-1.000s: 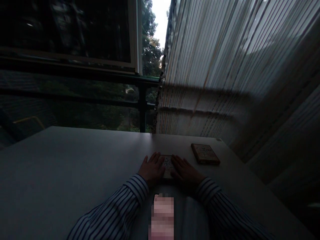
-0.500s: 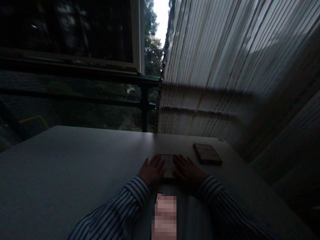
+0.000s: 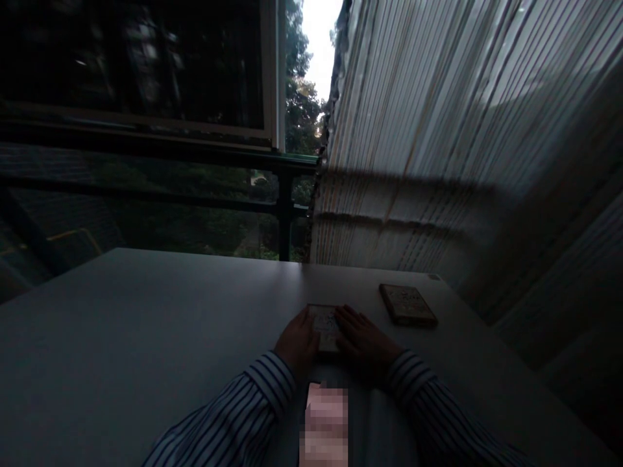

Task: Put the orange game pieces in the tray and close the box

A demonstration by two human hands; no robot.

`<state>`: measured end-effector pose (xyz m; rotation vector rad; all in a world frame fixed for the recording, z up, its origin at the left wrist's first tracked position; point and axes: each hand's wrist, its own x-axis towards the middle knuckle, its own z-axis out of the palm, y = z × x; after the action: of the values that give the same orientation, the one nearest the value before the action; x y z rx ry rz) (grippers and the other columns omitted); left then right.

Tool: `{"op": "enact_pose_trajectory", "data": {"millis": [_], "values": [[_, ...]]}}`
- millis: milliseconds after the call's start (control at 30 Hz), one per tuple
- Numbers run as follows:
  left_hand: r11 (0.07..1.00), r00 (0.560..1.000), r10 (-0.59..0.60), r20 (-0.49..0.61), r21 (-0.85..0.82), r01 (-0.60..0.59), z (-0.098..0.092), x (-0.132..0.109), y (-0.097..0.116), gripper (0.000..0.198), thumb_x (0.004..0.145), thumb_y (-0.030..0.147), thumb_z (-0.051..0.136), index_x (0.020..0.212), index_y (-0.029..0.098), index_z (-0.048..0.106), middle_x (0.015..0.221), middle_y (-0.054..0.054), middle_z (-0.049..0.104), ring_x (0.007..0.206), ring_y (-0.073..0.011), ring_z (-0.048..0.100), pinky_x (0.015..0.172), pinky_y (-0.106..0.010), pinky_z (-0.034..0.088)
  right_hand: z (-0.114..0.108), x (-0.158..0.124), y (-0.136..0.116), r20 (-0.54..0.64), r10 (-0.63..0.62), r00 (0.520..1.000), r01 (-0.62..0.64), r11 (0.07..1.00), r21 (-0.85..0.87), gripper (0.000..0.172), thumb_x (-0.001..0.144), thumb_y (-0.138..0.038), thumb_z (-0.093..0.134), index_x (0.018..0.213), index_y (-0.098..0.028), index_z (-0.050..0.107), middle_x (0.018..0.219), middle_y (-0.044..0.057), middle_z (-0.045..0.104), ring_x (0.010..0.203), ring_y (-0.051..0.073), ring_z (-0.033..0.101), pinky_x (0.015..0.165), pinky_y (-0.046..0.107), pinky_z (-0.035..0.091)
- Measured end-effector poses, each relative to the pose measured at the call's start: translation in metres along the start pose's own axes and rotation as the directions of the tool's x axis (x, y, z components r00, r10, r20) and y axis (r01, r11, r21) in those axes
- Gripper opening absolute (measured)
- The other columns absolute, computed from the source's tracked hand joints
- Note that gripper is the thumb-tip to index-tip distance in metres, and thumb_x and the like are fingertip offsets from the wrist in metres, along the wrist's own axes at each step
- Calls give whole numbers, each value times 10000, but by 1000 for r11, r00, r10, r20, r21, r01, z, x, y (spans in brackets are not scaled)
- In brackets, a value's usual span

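Note:
In the head view, a flat rectangular box-like thing (image 3: 325, 322) with a dark-marked pale top lies on the table between my hands. My left hand (image 3: 296, 340) is curled round its left edge, with the thumb at the near left corner. Across the right side of its top lie the fingers of my right hand (image 3: 365, 337), stretched out and close together. A similar flat box-like thing (image 3: 407, 305), brown at the edges with a patterned top, rests farther right, apart from both hands. Dim light hides fine detail and the print.
A phone (image 3: 314, 387), mostly blurred out, lies close to me below my hands. Beside it is a pale, hazy shape (image 3: 384, 421) I cannot make out. The white table (image 3: 160, 337) ends at a railing (image 3: 285, 220) and window. A striped curtain (image 3: 389, 130) hangs right.
My left hand's fingers have gone from spread over the top to curled round the left edge. My right hand stays at the right side. The view has shifted slightly.

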<state>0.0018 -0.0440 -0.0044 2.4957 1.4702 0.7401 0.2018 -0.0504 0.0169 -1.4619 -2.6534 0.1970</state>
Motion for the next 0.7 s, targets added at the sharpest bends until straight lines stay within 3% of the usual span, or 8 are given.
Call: {"op": "enact_pose_trajectory", "data": {"millis": [100, 300, 433, 533, 600, 700], "values": [[998, 998, -14, -65, -68, 9, 4, -2, -4, 396, 819, 210, 312, 1164, 80, 457, 1216, -155, 475, 1122, -200, 440, 942, -359, 362, 0, 0, 1, -19, -2, 1000, 3, 999, 36, 590, 853, -471, 238, 1344, -148, 186, 1400, 83, 175, 1280, 233, 84, 1012, 438, 152], [999, 997, -24, -73, -31, 22, 4, -4, -5, 352, 808, 218, 343, 1083, 104, 532, 1121, -145, 551, 1019, -217, 514, 881, -361, 402, -1, 0, 4, -93, -8, 996, 26, 981, 193, 598, 805, -419, 403, 1304, -106, 297, 1371, 129, 247, 1270, 233, 142, 1018, 400, 188], [998, 996, -46, -77, -37, 43, 3, -4, -5, 336, 809, 247, 367, 1058, 115, 550, 1084, -140, 571, 988, -220, 524, 861, -362, 403, -2, -6, 3, -230, 172, 958, -103, 954, 283, 512, 794, -344, 425, 1253, -121, 381, 1305, 142, 359, 1197, 225, 317, 969, 382, 285], [996, 993, -72, -91, -58, 67, 3, -5, -6, 320, 804, 268, 385, 1026, 118, 560, 1040, -132, 590, 955, -219, 535, 847, -363, 403, -3, -11, -2, -239, 341, 909, -241, 899, 367, 438, 801, -314, 399, 1203, -146, 442, 1113, 122, 543, 988, 202, 514, 835, 343, 402], [993, 991, -88, -101, -85, 79, 2, -6, -5, 306, 799, 272, 393, 1003, 117, 561, 989, -125, 606, 918, -217, 544, 827, -365, 408, -4, -14, -6, -210, 382, 900, -277, 873, 403, 396, 805, -309, 390, 1161, -165, 486, 1000, 95, 602, 858, 180, 566, 745, 304, 433], [987, 989, -107, -105, -129, 93, -2, -7, -3, 293, 796, 263, 389, 982, 116, 561, 950, -126, 611, 894, -218, 550, 810, -372, 412, -4, -15, -11, -211, 375, 903, -279, 884, 376, 356, 806, -312, 391, 1101, -175, 536, 945, 81, 624, 828, 179, 571, 709, 284, 425]]}}
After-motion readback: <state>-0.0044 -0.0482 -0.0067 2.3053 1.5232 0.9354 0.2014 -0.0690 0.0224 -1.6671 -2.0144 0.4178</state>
